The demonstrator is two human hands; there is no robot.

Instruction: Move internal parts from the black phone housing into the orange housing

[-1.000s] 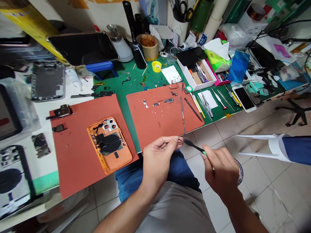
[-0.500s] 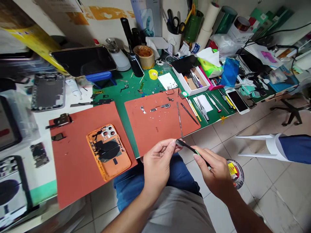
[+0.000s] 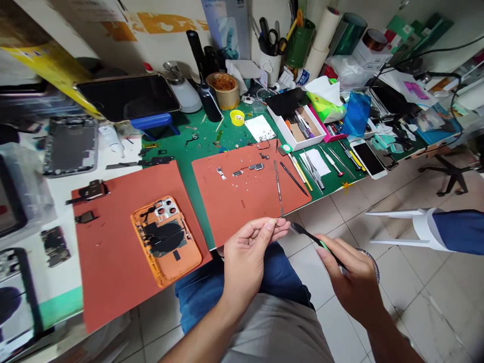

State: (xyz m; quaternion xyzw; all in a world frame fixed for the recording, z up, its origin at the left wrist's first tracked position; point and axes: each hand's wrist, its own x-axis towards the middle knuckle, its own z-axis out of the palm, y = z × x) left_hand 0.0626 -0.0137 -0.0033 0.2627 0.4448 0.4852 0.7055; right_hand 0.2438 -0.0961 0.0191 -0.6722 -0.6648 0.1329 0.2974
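My right hand (image 3: 351, 272) is closed round the handle of a black and green toothbrush-like brush (image 3: 312, 237). The brush head points left, just off the fingertips of my left hand (image 3: 247, 252). That hand has its thumb pressed against its fingers in a pinch; whatever lies between them is too small to make out. Both hands are above my lap, in front of the right-hand red mat (image 3: 227, 206). Small phone parts (image 3: 257, 167) lie on this mat, along with a thin metal pick (image 3: 279, 189) and a black stick tool (image 3: 294, 178).
An orange phone housing (image 3: 194, 254) lies on the left red mat (image 3: 109, 262). Further right are tweezers, screwdrivers (image 3: 330, 161) and a white phone (image 3: 368, 158). Behind them stand a white box of tools (image 3: 298, 141) and a phone (image 3: 128, 96) on a blue stand. A white stool (image 3: 421, 229) is at the right.
My right hand has drawn the brush away from my left fingertips, to the right and slightly down. My left hand keeps its pinch in nearly the same place.
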